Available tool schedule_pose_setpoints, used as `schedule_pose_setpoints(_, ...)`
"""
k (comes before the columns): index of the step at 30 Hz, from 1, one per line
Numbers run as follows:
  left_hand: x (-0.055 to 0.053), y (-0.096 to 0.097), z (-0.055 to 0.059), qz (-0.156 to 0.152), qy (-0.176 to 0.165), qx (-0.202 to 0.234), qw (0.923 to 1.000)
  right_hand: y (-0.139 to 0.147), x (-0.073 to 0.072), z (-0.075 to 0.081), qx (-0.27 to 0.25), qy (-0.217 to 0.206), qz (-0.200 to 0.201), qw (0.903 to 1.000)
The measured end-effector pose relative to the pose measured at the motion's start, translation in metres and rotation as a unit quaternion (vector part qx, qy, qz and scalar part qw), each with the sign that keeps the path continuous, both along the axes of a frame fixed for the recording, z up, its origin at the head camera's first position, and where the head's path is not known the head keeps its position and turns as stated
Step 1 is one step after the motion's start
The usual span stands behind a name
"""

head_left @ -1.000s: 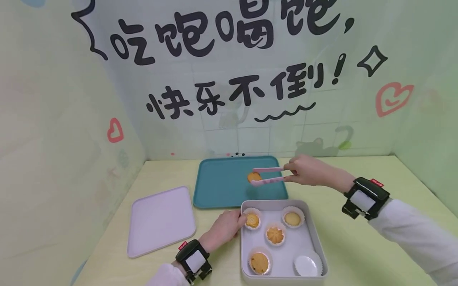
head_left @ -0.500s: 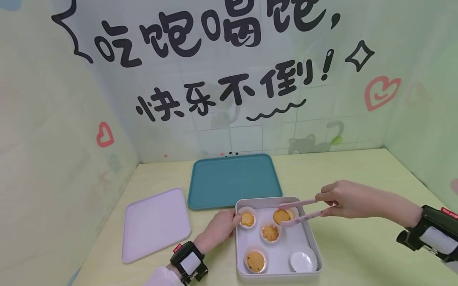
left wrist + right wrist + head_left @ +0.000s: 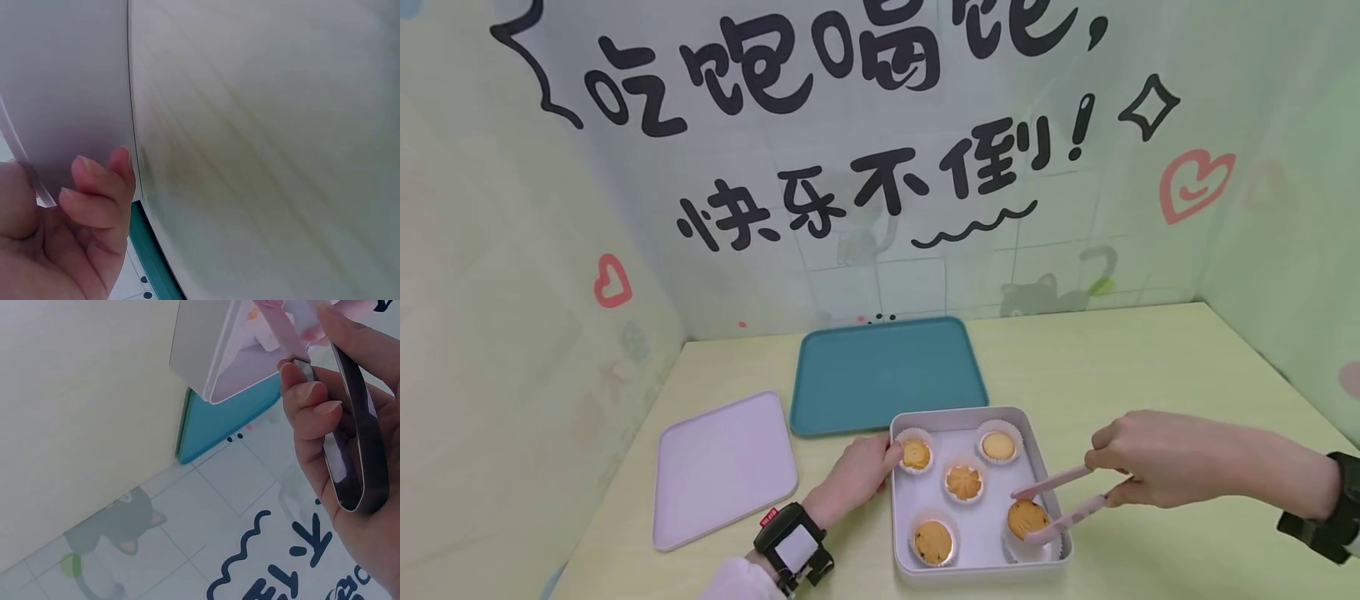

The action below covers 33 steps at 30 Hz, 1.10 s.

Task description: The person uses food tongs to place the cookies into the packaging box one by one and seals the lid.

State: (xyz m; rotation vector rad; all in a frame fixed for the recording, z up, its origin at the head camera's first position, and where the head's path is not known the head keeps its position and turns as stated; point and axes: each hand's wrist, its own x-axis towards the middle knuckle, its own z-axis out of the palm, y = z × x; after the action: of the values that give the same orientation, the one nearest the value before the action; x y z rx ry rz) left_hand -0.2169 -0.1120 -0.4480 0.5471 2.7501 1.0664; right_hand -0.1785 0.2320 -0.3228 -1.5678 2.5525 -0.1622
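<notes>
My right hand (image 3: 1180,460) grips pink-tipped tongs (image 3: 1063,483) with a metal spring body (image 3: 369,456). Between the tong tips is a round cookie (image 3: 1027,518), over the paper cup (image 3: 1037,550) in the near right corner of a white box (image 3: 983,570). Whether the cookie touches the cup I cannot tell. My left hand (image 3: 856,475) holds the box's left wall, thumb at the rim and fingers outside against it, as the left wrist view shows. Other cookies sit in paper cups in the box: a flower-shaped one (image 3: 963,482), a pale oval one (image 3: 998,446) and a round one (image 3: 933,542) among them.
A teal tray (image 3: 887,375) lies behind the box, near the back wall. To the left is a lilac tray (image 3: 724,471). Printed cloth walls (image 3: 820,275) enclose the back and sides of the pale table (image 3: 1150,375).
My right hand has brought the tongs and cookie from above the teal tray down and toward me, over the near right cup. The left hand stays at the box.
</notes>
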Motion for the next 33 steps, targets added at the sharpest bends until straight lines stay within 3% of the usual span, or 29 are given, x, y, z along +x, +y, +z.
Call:
schedule_pose_setpoints(9, 0.001, 0.001, 0.002, -0.003, 0.003, 0.009, 1.0, -0.025, 0.007, 0.003, 0.08, 0.047, -0.005, 0.9957)
schedule_pose_setpoints(16, 0.0, 0.002, 0.0, -0.006, -0.004, 0.008, 0.9999, -0.034, 0.01, -0.003, 0.111, 0.107, 0.011, 0.988)
schedule_pose_setpoints(21, 0.0, 0.002, 0.001, -0.008, -0.003, 0.014, 0.9999, -0.034, 0.011, 0.001, 0.122, 0.114, -0.003, 0.986)
schedule_pose_setpoints(26, 0.001, 0.0, 0.001, -0.008, 0.003, 0.015, 0.9998, -0.025, 0.003, 0.021, 0.046, 0.072, -0.054, 0.9949)
schedule_pose_setpoints(28, 0.001, 0.0, 0.001, -0.007, 0.005, 0.015, 0.9998, -0.018, -0.004, 0.027, -0.011, 0.088, -0.081, 0.9927)
schedule_pose_setpoints(30, 0.002, 0.0, 0.001, -0.006, 0.007, 0.015, 0.9998, -0.01, -0.012, 0.028, -0.057, 0.119, -0.12, 0.9839)
schedule_pose_setpoints(33, 0.001, 0.0, -0.002, -0.006, 0.012, 0.012, 0.9998, 0.003, -0.028, 0.02, -0.096, 0.148, -0.202, 0.9633)
